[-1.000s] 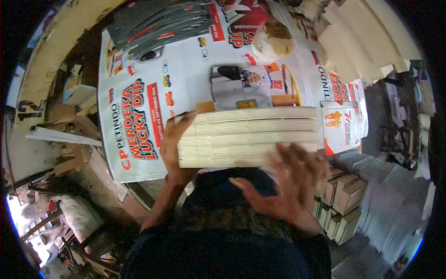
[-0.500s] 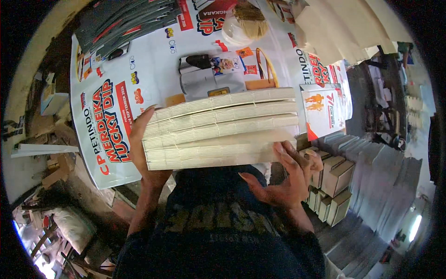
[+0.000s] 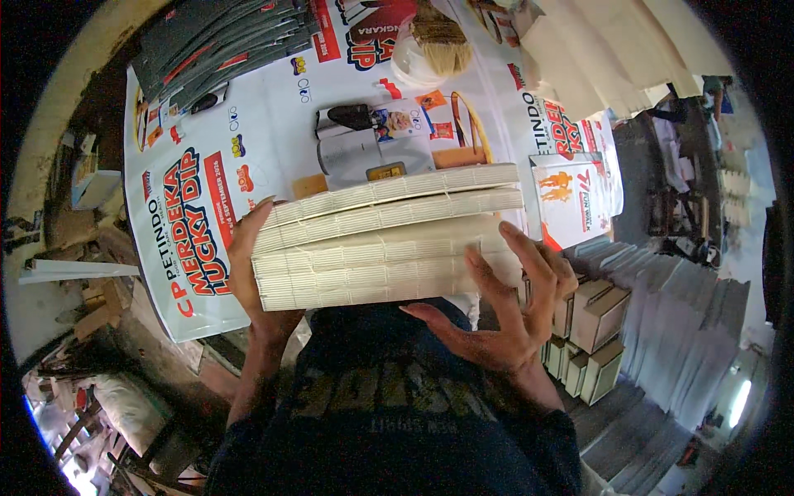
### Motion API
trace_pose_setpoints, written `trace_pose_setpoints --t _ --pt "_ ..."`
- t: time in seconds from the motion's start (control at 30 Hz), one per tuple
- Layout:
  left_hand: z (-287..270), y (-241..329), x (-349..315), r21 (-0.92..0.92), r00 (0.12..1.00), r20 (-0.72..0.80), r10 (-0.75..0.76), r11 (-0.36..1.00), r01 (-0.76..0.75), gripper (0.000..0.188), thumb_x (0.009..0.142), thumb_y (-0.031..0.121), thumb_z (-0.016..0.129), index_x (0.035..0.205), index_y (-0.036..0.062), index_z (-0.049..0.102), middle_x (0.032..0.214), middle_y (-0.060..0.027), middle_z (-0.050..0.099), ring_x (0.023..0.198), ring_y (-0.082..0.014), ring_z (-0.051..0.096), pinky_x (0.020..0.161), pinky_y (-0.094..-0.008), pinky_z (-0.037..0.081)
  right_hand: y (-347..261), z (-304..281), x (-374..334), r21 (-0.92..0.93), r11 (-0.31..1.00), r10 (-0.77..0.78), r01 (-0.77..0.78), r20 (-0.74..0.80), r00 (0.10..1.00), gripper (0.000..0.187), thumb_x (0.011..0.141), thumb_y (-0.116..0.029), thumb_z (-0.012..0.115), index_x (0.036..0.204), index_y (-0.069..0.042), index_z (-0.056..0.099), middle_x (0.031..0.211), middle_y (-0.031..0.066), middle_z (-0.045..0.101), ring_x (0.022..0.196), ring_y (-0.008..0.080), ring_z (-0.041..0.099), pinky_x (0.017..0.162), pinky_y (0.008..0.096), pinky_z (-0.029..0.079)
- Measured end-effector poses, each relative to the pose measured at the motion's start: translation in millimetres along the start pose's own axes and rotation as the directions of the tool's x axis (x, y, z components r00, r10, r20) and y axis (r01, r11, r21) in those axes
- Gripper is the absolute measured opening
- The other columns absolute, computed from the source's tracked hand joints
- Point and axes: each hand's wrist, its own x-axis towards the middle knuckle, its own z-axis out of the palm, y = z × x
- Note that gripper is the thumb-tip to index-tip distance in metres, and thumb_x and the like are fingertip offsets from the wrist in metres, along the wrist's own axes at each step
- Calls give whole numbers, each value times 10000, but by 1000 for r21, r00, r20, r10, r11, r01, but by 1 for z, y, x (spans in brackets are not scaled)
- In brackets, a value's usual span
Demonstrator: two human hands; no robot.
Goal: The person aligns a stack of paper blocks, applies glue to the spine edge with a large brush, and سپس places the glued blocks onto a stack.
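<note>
Cream page blocks [image 3: 385, 248] at the near edge of a banner [image 3: 269, 124], left hand [image 3: 256, 264] clamped on one end, right hand [image 3: 519, 318] with fingers spread, apparently sorting; parting them calls for a fingertip between

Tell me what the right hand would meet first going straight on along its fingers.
Probably the stack of stitched page blocks, near its right end: the right hand overlaps it in the picture, though depth is unclear, so contact can't be confirmed.
</note>
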Motion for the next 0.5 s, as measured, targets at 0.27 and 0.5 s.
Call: trace_pose_setpoints --t 0.27,0.5 --pt "0 0 -1 61 998 -24 50 997 -49 545 794 154 805 1241 -55 574 1177 -220 653 1087 -322 643 976 -415 482 9 3 19 167 983 -73 76 -23 997 754 593 -454 941 1167 -118 588 1381 206 554 1266 400 541 1071 544 330" --pt "-6 0 2 122 993 90 81 988 -92 620 749 151 850 1255 -49 553 1179 -211 641 1061 -324 647 926 -404 504 9 -3 23 121 992 -33 20 107 994 836 527 -326 973 1204 -64 559 1317 155 585 1240 346 554 1098 524 326"
